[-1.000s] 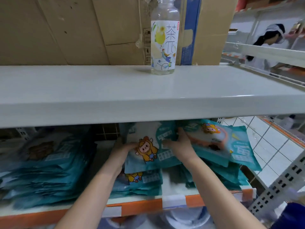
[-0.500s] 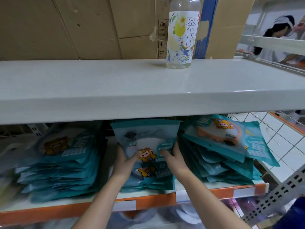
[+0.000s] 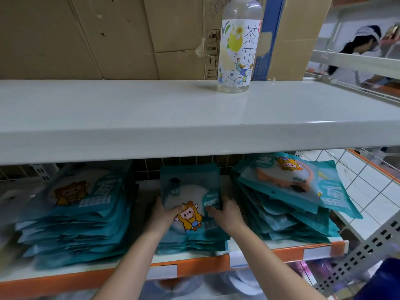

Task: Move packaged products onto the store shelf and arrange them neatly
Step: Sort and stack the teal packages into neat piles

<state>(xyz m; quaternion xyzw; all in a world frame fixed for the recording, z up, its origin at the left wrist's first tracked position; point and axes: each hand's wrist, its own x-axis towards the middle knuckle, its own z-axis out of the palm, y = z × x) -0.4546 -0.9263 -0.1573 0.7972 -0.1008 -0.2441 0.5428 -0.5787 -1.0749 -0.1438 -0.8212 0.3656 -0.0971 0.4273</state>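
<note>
Teal product packets with a cartoon animal lie in three stacks on the lower shelf [image 3: 255, 247]. The middle stack [image 3: 190, 191] is low, and both my hands are on its top packet. My left hand [image 3: 163, 214] grips the packet's left edge, thumb on top. My right hand [image 3: 225, 211] holds its right edge, fingers over the label. A tall left stack [image 3: 73, 219] and a leaning right stack [image 3: 287, 198] flank it.
The white upper shelf [image 3: 151, 118] juts out above the stacks, carrying a clear drink bottle [image 3: 237, 46] and cardboard boxes [image 3: 86, 35] behind. An orange shelf lip [image 3: 194, 265] runs below. Another person [image 3: 355, 53] stands at the far right. A perforated upright [image 3: 368, 252] stands at right.
My hands lowered the top packet flat onto the middle stack and squared it. The view shifted left and closer.
</note>
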